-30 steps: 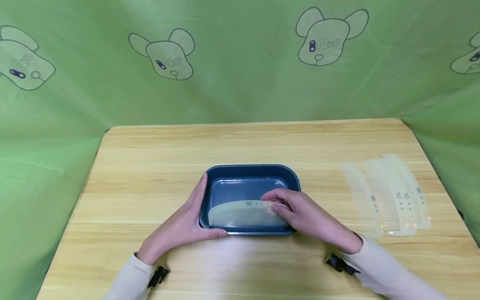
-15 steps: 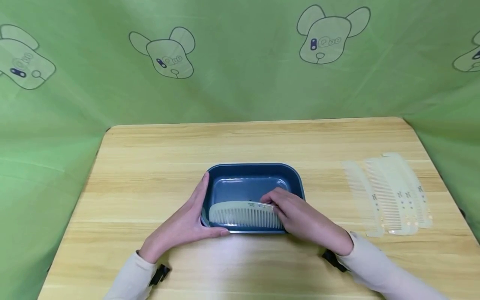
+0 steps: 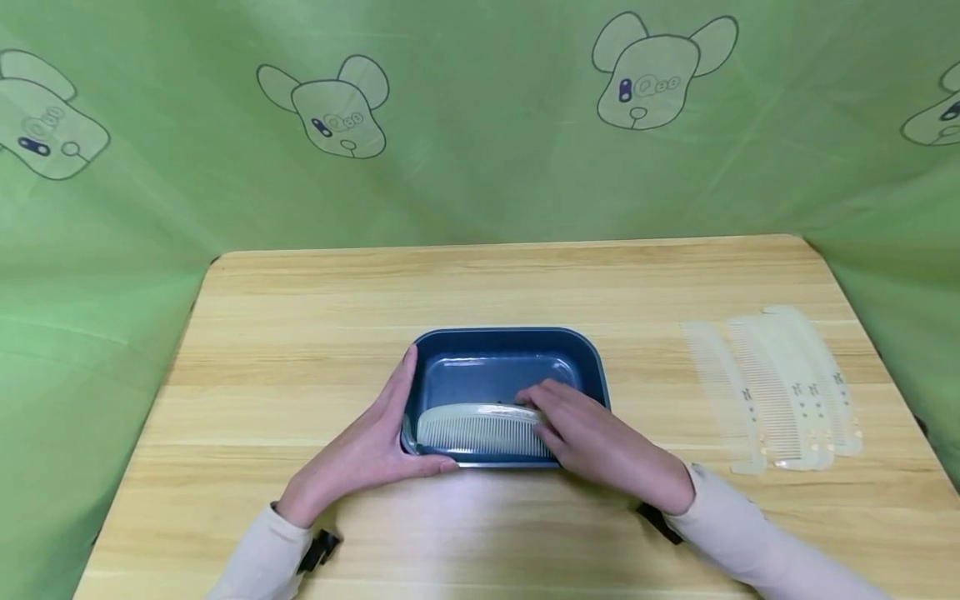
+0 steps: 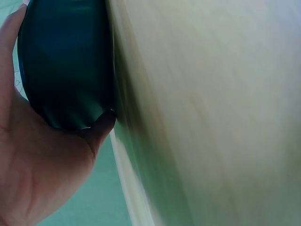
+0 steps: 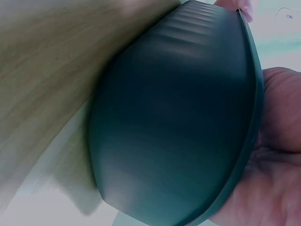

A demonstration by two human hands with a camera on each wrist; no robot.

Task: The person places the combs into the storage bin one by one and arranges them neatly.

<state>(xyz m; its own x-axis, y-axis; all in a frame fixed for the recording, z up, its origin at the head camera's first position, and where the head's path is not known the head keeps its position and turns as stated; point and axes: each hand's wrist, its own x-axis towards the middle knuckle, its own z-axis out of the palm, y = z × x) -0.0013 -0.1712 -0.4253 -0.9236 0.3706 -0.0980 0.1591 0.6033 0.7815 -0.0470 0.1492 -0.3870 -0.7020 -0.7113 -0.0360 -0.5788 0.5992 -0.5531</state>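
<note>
A pale green translucent comb (image 3: 480, 429) lies inside the deep blue rectangular tray (image 3: 480, 381), along its near side with the teeth facing me. My right hand (image 3: 600, 442) reaches over the tray's near right corner and holds the comb's right end, which the fingers hide. At the tray's left end my left hand (image 3: 363, 446) grips it, fingers along the left wall and thumb on the near rim. The left wrist view shows this hand (image 4: 42, 160) around the dark tray end. In the right wrist view the tray's outer wall (image 5: 174, 108) covers the fingertips.
Several similar combs (image 3: 780, 392) lie overlapping at the right of the wooden table (image 3: 300, 308), teeth to the left. Green cloth (image 3: 480, 167) printed with cartoon heads hangs behind the table and at both sides.
My right hand has slid slightly left along the comb, and now covers more of its right end. The comb has settled lower against the tray's near side. My left hand stays put.
</note>
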